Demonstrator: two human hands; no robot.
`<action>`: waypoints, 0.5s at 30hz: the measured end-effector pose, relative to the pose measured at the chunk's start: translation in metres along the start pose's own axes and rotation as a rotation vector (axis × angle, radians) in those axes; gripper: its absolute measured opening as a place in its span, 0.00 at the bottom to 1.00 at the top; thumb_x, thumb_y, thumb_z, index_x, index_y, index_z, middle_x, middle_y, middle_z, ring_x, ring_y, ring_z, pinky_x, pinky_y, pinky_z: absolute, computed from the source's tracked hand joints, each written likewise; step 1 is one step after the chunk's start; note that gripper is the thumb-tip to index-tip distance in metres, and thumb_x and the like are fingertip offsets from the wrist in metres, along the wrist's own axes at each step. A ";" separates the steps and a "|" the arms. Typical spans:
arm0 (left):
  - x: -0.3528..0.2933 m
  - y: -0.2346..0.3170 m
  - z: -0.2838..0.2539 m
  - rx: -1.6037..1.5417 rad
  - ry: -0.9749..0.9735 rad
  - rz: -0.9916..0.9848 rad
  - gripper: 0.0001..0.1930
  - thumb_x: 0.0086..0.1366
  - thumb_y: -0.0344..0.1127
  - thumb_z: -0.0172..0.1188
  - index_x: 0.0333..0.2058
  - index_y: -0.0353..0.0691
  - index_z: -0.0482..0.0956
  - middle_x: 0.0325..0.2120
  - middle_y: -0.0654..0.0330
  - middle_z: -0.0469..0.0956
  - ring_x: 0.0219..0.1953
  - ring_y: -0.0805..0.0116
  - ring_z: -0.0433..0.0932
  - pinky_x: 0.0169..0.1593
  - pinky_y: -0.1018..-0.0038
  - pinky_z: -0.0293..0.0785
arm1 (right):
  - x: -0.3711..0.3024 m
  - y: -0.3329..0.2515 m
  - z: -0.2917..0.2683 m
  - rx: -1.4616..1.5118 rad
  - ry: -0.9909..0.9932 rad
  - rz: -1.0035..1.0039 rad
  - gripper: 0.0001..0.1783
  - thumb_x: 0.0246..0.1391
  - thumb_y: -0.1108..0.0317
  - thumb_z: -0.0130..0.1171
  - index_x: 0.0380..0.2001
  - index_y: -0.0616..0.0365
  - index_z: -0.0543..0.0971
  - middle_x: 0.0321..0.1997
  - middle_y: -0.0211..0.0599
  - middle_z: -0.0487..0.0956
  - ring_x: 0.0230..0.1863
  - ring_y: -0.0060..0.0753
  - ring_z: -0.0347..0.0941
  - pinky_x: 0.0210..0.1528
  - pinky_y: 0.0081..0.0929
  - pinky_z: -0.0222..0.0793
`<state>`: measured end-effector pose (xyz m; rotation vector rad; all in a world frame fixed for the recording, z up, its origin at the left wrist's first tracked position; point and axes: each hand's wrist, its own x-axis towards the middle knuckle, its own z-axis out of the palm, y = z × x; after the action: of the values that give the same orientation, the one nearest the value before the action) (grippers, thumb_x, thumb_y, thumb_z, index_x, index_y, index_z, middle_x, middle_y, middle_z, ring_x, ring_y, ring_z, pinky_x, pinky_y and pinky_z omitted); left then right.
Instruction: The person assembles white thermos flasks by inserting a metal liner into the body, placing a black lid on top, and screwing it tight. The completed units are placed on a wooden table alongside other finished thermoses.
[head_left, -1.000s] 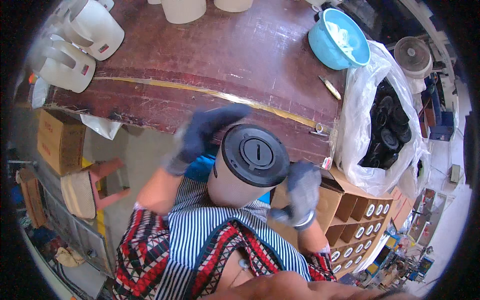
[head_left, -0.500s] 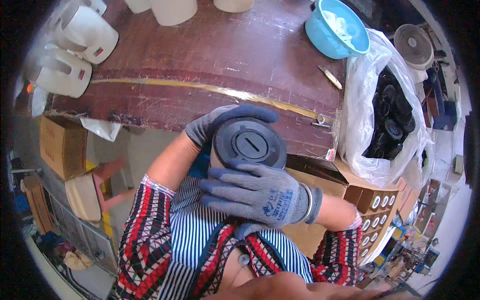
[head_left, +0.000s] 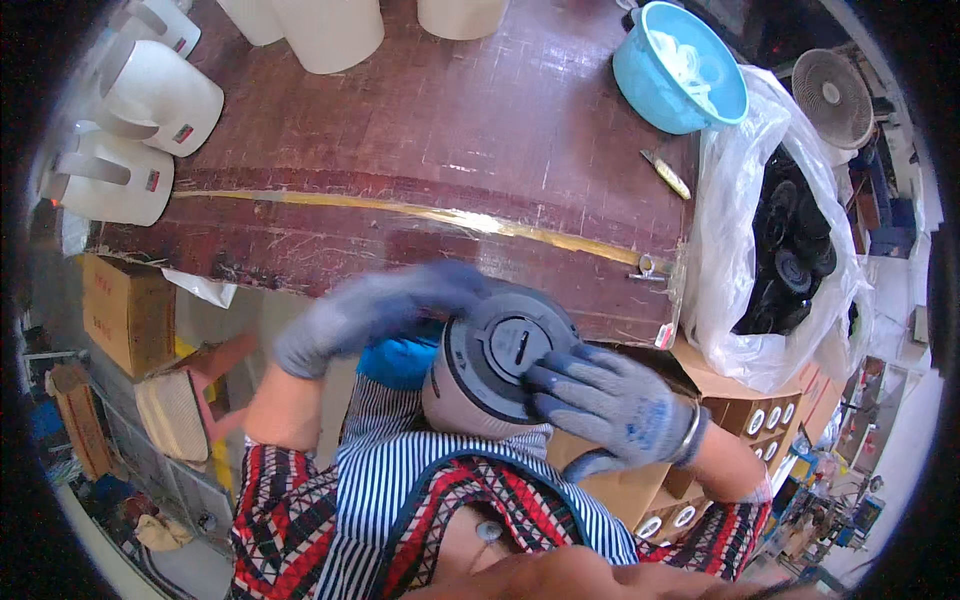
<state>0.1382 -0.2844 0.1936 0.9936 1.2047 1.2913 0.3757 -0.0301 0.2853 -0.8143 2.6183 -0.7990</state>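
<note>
Gloves in grey and blue cover both hands of a person at work at a worn, dark red table (head_left: 400,140), where a pale container (head_left: 450,400) with a round black end piece (head_left: 495,378) stands close against a striped apron (head_left: 390,490), just off the near table edge. The black end faces up toward the camera, with a dark slot at its centre; what supports the container below is hidden. The right hand (head_left: 620,412) lies on the near right part of the black end, fingers stretched out nearly side by side and thumb apart, below them. The left hand (head_left: 385,315) is blurred at the far left rim, its fingers reaching across that edge; whether they press or grip cannot be told. White jugs (head_left: 170,98) line the table's left side, and pale vessels (head_left: 330,30) stand along the far side. At right, a light blue basin (head_left: 645,85) holds whitish pieces (head_left: 683,65), with a slim cutter (head_left: 665,175) lying near it. Beside the table, a clear plastic bag (head_left: 720,270) is filled with black round parts (head_left: 795,265), near a divided cardboard box (head_left: 610,490). At left on the floor are a closed carton (head_left: 130,315) and a padded stool (head_left: 175,415).
</note>
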 end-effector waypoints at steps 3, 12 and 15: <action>0.051 0.003 0.032 -0.142 -0.062 0.127 0.26 0.74 0.42 0.54 0.65 0.35 0.72 0.64 0.51 0.73 0.67 0.56 0.70 0.72 0.62 0.60 | 0.061 -0.024 0.010 0.005 0.091 -0.138 0.47 0.58 0.34 0.50 0.70 0.57 0.65 0.75 0.49 0.64 0.76 0.52 0.58 0.76 0.53 0.50; -0.014 0.020 0.011 -0.003 0.186 0.144 0.24 0.76 0.41 0.46 0.64 0.33 0.73 0.64 0.46 0.72 0.70 0.51 0.65 0.73 0.60 0.57 | -0.013 -0.001 0.002 -0.203 0.081 -0.006 0.39 0.55 0.38 0.56 0.65 0.45 0.73 0.72 0.37 0.70 0.70 0.42 0.67 0.72 0.48 0.59; -0.001 0.013 0.028 0.273 0.145 0.270 0.24 0.75 0.41 0.47 0.64 0.35 0.73 0.63 0.46 0.73 0.69 0.50 0.66 0.73 0.58 0.57 | 0.000 -0.010 0.022 -0.093 0.040 -0.026 0.38 0.56 0.39 0.56 0.66 0.47 0.72 0.72 0.38 0.70 0.71 0.43 0.66 0.72 0.48 0.59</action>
<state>0.1638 -0.2819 0.2108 1.3136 1.4212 1.4536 0.3894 -0.0462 0.2734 -0.8677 2.7036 -0.7117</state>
